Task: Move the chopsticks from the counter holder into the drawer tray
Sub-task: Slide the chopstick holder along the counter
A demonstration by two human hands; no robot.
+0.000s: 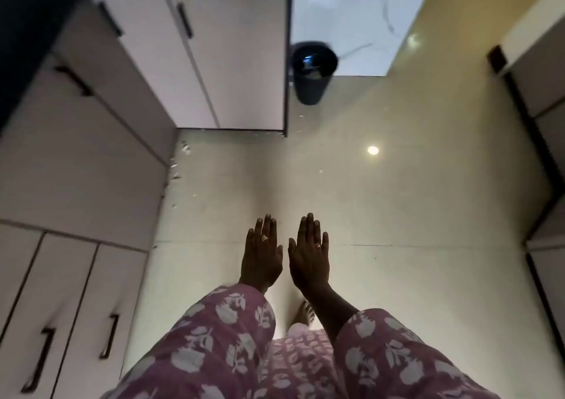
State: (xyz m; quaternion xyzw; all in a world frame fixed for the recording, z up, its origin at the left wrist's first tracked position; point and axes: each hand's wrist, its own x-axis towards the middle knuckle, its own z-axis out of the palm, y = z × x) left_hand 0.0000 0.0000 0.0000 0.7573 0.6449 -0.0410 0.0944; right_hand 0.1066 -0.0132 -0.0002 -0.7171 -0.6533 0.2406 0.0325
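Both hands flat and empty above the floor; the chopsticks, their holder and the drawer tray are all out of view.

The left hand [262, 256] and right hand [308, 258] lie side by side, fingers straight, holding nothing. This looks like the approach, so find the holder before reaching. Cabinet fronts [76, 160] with dark pull handles [75, 81] stand close on the hands' left, an edge to keep clear of. Ahead and to the right the tiled floor [397, 215] lies open, with a black bin [313, 72] well ahead.

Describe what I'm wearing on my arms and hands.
The left sleeve and right sleeve are loose mauve fabric printed with pale flower shapes, and both end short of the wrists. The left hand wears a gold-toned ring. The right hand wears a red-centred ring.
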